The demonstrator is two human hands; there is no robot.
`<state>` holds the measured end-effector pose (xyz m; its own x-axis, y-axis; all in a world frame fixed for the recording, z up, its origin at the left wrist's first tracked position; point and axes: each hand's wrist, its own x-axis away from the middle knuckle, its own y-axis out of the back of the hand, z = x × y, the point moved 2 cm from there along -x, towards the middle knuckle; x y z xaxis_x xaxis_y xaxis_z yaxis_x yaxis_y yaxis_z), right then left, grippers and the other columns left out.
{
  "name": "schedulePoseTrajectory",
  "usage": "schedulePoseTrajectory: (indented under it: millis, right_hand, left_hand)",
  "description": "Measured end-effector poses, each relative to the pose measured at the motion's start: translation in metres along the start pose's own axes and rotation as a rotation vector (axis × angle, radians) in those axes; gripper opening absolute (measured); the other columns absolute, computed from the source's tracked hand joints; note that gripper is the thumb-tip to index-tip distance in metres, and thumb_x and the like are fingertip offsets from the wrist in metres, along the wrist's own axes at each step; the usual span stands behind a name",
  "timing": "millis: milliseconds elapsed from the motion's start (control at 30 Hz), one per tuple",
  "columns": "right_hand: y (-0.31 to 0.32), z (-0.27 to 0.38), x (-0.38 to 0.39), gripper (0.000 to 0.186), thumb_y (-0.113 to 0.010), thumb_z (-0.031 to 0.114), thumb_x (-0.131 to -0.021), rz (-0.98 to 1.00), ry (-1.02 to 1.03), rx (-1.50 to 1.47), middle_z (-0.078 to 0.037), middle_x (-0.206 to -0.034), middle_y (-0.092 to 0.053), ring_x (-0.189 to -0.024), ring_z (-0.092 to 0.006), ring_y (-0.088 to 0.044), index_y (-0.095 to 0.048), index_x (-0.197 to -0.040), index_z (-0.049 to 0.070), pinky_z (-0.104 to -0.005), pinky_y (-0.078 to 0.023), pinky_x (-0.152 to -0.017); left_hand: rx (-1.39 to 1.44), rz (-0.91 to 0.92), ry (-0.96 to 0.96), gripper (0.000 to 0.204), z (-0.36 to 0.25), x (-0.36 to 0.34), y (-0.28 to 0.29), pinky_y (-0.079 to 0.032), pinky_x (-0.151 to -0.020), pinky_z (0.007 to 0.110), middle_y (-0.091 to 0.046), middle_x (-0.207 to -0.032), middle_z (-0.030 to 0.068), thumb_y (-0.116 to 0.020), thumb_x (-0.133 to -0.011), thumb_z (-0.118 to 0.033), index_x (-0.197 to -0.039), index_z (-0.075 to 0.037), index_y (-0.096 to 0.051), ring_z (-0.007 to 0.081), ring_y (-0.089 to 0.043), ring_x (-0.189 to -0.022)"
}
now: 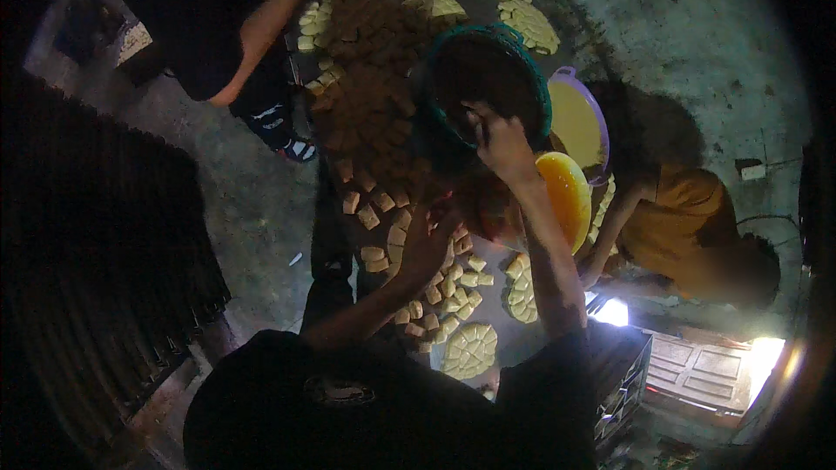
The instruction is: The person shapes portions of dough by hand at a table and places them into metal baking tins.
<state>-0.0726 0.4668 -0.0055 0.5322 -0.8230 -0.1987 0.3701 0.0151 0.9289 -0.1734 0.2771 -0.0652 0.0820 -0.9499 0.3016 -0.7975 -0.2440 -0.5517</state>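
Observation:
My right hand (503,144) reaches over the rim of a dark green basin (542,78). Its fingers are bent together toward the basin's shaded inside, and what they hold, if anything, is too dark to make out. Lower and to the left, my left hand (427,239) hovers at cut dough pieces (369,216), its fingers apart and partly in shadow. Brown-coated pieces (370,104) are heaped over the far left of the table. Paler pieces (457,296) lie scattered nearer to me, beside a round of dough cut into sections (470,351).
Right of the green basin stand a purple-rimmed tub (579,117) and an orange bowl (566,196). More cut dough rounds (527,22) lie at the far end. A person in orange (688,226) is at the right; another person's arm (270,26) reaches in at the far left.

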Motion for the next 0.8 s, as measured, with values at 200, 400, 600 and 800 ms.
schedulePoseTrajectory:
  millis: [200,400,600,800]
  right_hand:
    - [-0.033,-0.035,-0.024,0.026,-0.051,0.026,-0.102,0.043,0.203,0.010,-0.021,-0.095,-0.070,-0.085,-0.0468,-0.065,-0.061,-0.121,0.011,-0.0527,-0.051,-0.080]
    - [-0.004,0.004,-0.027,0.031,-0.045,0.023,-0.106,0.069,-0.125,-0.144,-0.017,-0.094,-0.072,-0.088,-0.0367,-0.069,-0.059,-0.126,0.005,-0.0418,-0.053,-0.082]
    - [0.056,0.102,0.047,0.028,-0.044,0.010,-0.106,-0.062,-0.389,-1.278,-0.012,-0.113,-0.069,-0.091,-0.0172,-0.067,-0.055,-0.131,0.005,-0.0293,-0.052,-0.082]
    - [0.095,0.167,0.141,0.029,-0.052,-0.006,-0.099,-0.240,-0.221,-1.559,-0.009,-0.111,-0.068,-0.093,-0.0114,-0.066,-0.054,-0.127,0.002,-0.0237,-0.052,-0.082]
  left_hand:
    - [-0.130,-0.047,0.048,0.035,-0.010,0.003,0.027,-0.044,-0.087,0.030,-0.057,-0.095,0.0026,-0.061,-0.099,-0.027,-0.126,-0.004,-0.056,0.0121,-0.055,-0.088]
    - [-0.047,-0.007,0.031,0.031,-0.035,0.010,0.025,-0.043,-0.086,0.029,-0.055,-0.090,0.0008,-0.055,-0.102,-0.029,-0.121,-0.005,-0.057,0.0122,-0.054,-0.087]
    - [0.056,0.052,-0.179,0.038,-0.084,0.029,0.021,-0.044,-0.101,0.033,-0.062,-0.127,0.0065,-0.055,-0.104,-0.034,-0.131,-0.006,-0.058,0.0146,-0.058,-0.113]
    - [0.428,0.317,0.068,0.041,-0.110,0.084,-0.006,-0.043,-0.105,0.034,-0.063,-0.125,0.0067,-0.054,-0.104,-0.035,-0.125,0.000,-0.059,0.0149,-0.058,-0.116]
